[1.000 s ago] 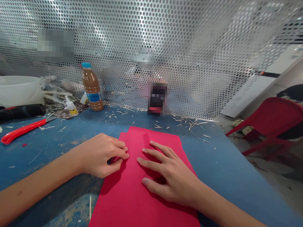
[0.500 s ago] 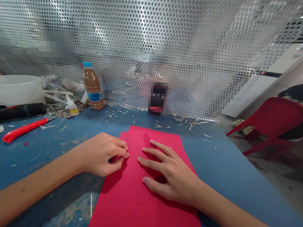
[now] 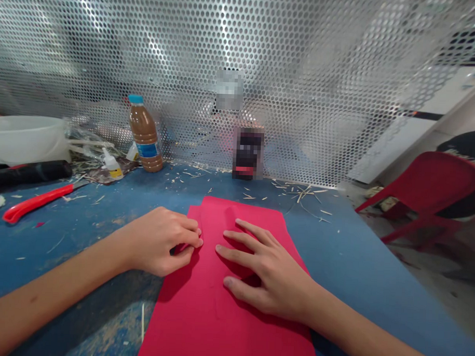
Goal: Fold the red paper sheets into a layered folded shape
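Observation:
Red sheets of paper lie overlapped on the blue table, running from the front edge of the view to its middle. My left hand is closed at the left edge of the upper sheet, its fingertips pinched together on the paper. On the right part of the sheet rests my right hand, fingers spread and pressing flat, with nothing gripped. A faint fold or edge line shows in the paper between the two hands.
At the left lie a red-handled knife, a black-handled object, a white basin and a small glue bottle. A brown bottle stands by the perforated metal panel. Straw bits are scattered; a red chair is right.

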Demonstrator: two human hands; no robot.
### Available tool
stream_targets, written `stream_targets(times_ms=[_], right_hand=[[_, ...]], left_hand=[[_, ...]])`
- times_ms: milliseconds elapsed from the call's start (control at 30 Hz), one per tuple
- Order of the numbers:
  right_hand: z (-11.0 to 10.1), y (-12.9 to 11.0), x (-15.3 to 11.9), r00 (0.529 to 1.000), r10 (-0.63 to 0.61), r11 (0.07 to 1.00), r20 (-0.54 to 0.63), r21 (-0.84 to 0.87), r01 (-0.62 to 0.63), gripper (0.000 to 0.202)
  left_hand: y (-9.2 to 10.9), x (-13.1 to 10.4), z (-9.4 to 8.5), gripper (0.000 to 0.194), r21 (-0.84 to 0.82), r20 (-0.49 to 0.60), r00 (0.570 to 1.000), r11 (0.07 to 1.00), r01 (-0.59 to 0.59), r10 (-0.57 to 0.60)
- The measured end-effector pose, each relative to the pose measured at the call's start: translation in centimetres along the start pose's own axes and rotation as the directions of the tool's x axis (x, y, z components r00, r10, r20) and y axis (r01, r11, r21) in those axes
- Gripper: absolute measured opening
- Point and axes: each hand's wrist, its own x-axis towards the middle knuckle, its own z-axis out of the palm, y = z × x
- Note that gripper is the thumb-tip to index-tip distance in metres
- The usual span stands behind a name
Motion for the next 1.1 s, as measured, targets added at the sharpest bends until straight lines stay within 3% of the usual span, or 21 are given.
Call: stream_targets(times_ms=[467,1100], right_hand=[[0.01,-0.11,0.05,1.000,0.005,1.000,-0.001,-0.007,-0.005,0.047],[-0.11,-0.12,0.01,1.000,-0.012,1.000,-0.002,-0.005,0.012,0.047]], left_hand=[[0.15,0.08,0.00,0.019,0.003,0.049,0.999,1.000,0.019,-0.019],[0.20,0.13,0.00,0.020,0.003,0.005,1.000,1.000,-0.001,0.001]])
